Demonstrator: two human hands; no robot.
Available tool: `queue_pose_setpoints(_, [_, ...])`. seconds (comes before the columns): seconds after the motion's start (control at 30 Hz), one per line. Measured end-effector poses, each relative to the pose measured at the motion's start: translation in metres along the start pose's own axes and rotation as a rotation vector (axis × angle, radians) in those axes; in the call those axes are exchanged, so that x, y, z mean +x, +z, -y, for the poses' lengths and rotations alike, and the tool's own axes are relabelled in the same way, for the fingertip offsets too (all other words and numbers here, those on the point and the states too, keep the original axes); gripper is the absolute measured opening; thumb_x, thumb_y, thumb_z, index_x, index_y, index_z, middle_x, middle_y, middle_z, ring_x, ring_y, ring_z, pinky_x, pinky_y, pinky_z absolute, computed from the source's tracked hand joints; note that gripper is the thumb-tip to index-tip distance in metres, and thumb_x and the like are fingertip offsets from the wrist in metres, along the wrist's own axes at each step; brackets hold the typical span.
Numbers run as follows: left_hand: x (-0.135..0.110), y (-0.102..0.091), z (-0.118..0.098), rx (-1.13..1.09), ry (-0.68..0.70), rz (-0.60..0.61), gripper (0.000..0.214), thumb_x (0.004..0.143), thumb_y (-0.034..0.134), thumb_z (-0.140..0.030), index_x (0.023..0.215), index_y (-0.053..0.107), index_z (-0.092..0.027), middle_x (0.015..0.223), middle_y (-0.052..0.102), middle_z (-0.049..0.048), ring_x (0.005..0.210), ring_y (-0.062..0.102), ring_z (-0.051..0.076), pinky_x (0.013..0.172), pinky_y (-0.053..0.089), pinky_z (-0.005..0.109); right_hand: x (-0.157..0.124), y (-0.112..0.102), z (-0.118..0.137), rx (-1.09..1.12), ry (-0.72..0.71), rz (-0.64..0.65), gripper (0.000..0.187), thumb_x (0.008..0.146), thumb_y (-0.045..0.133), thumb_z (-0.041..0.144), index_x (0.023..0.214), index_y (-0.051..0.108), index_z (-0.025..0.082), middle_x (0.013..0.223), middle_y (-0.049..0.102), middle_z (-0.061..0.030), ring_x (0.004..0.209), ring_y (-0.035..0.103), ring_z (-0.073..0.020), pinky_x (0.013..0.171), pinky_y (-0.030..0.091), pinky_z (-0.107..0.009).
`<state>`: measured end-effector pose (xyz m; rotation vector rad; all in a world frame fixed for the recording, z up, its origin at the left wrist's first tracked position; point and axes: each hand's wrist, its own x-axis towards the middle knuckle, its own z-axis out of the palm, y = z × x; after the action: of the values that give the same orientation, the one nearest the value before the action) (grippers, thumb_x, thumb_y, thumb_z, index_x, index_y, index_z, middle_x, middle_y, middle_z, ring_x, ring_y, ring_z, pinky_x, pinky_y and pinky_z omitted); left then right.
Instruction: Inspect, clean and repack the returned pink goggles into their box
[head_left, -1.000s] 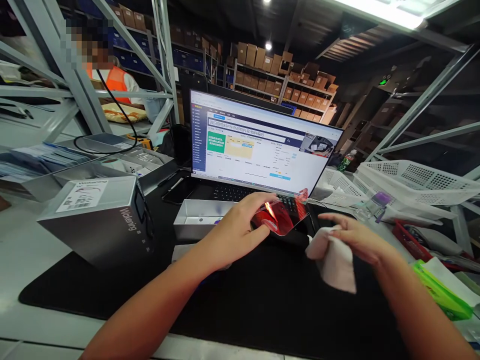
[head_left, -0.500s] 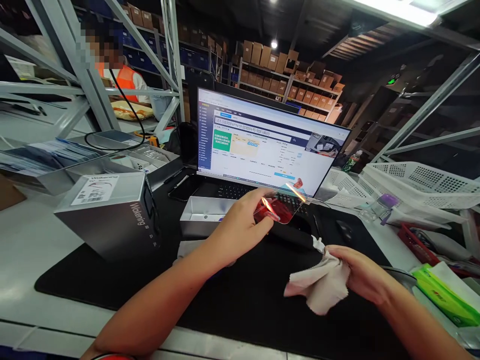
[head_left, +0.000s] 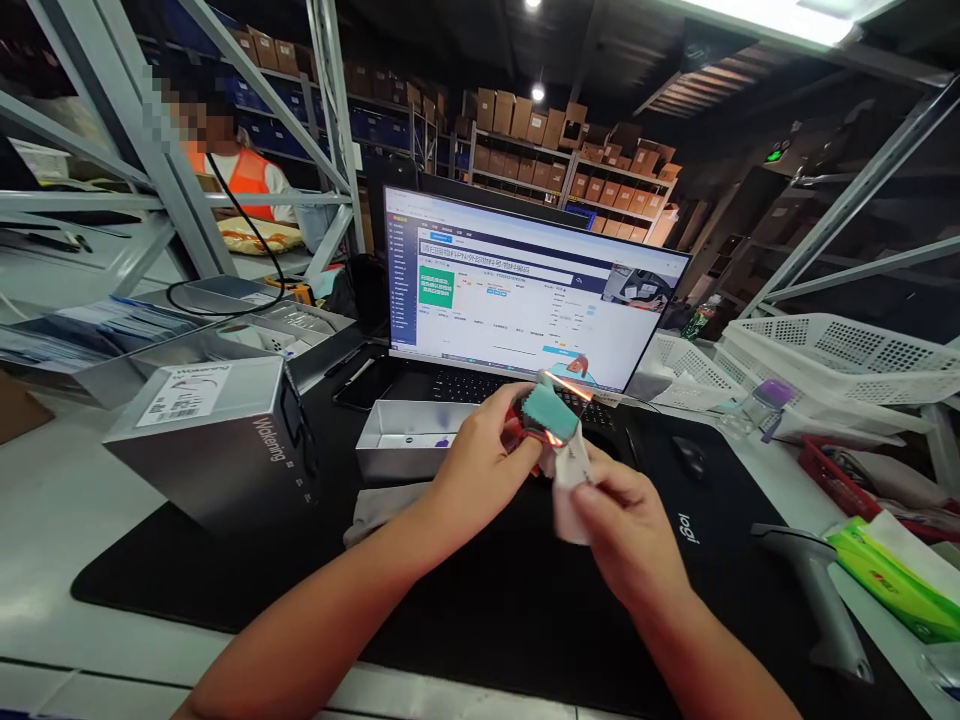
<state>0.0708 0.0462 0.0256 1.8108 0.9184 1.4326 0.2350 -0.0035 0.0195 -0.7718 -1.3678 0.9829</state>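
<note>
While the left hand (head_left: 487,445) pinches a thin glossy panel (head_left: 551,412) between its thumb and fingers, the right hand (head_left: 634,525) grips a pale, soft cloth (head_left: 571,500), its thumb pressing the fabric against the curled fingers. The panel is raised above the black desk mat (head_left: 480,620), tilted in front of the keyboard (head_left: 465,388) and below the monitor (head_left: 487,290); its face shows a turquoise patch, with red along the left and bright streaks near the edges. The cloth's upper end overlaps the panel's lower right corner in this view, though how firmly it presses there cannot be told.

Just behind the left wrist sits an open-topped silver box (head_left: 405,462), and a grey fabric item (head_left: 379,508) lies on the mat in front of it, partly hidden by the forearm. Farther left stands a silver carton (head_left: 202,455) printed "Wakening", a white label on its top. A dark smartphone (head_left: 367,378) rests beside the monitor's left end.

To the right, a black mouse (head_left: 688,457) lies on the mat near its "logi" lettering, and a grey barcode scanner (head_left: 821,590) rests nearer the edge, next to a green tissue pack (head_left: 885,580). White perforated baskets (head_left: 840,350) are stacked beyond. Across the frame, at far left, a co-worker wears an orange vest (head_left: 247,182).
</note>
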Motion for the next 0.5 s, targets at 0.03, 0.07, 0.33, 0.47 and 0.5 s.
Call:
queue_pose_setpoints(0.03, [-0.001,0.001,0.001,-0.005,0.005,-0.005,0.044,0.084,0.058,-0.011,0.126,0.060,-0.023,0.121,0.071,0.0055,0.104,0.070,0.020,0.089,0.057,0.033,0.002,0.002,-0.003,-0.120,-0.069,0.054,0.008,0.084,0.076,0.032,0.081,0.081,0.027,0.115,0.076,-0.0055,0.114,0.066,-0.0251,0.104,0.050,-0.043])
queue_pose_setpoints(0.07, [-0.001,0.002,0.001,0.008,0.012,-0.007,0.044,0.085,0.058,-0.011,0.127,0.059,-0.023,0.120,0.071,0.0050,0.104,0.070,0.020,0.090,0.057,0.033,0.006,0.002,-0.006,-0.213,-0.134,0.072,0.006,0.084,0.076,0.028,0.081,0.082,0.028,0.110,0.077,-0.0053,0.113,0.065,-0.0241,0.104,0.049,-0.042])
queue_pose_setpoints(0.33, [-0.009,0.022,0.013,0.225,0.142,-0.025,0.049,0.092,0.059,-0.019,0.140,0.051,-0.021,0.132,0.066,0.0096,0.116,0.065,0.024,0.100,0.054,0.038,0.019,0.002,-0.030,-0.065,-0.127,-0.256,0.012,0.075,0.083,0.023,0.084,0.083,0.031,0.085,0.075,-0.0016,0.079,0.068,-0.0162,0.069,0.055,-0.028])
queue_pose_setpoints(0.47, [-0.015,0.029,0.014,0.341,0.324,-0.037,0.053,0.090,0.056,-0.011,0.142,0.049,-0.021,0.138,0.064,0.0102,0.126,0.062,0.023,0.109,0.050,0.040,0.026,-0.011,-0.019,0.155,-0.042,-0.355,0.015,0.069,0.088,0.028,0.084,0.083,0.029,0.081,0.077,0.0001,0.072,0.069,-0.0139,0.070,0.057,-0.028])
queue_pose_setpoints(0.5, [-0.017,0.031,0.013,0.375,0.376,-0.028,0.054,0.090,0.054,-0.008,0.142,0.048,-0.021,0.139,0.064,0.0099,0.128,0.061,0.023,0.112,0.048,0.041,0.030,-0.015,-0.016,0.201,-0.031,-0.393,0.018,0.066,0.091,0.029,0.081,0.082,0.027,0.080,0.078,0.0001,0.071,0.069,-0.0139,0.071,0.058,-0.028])
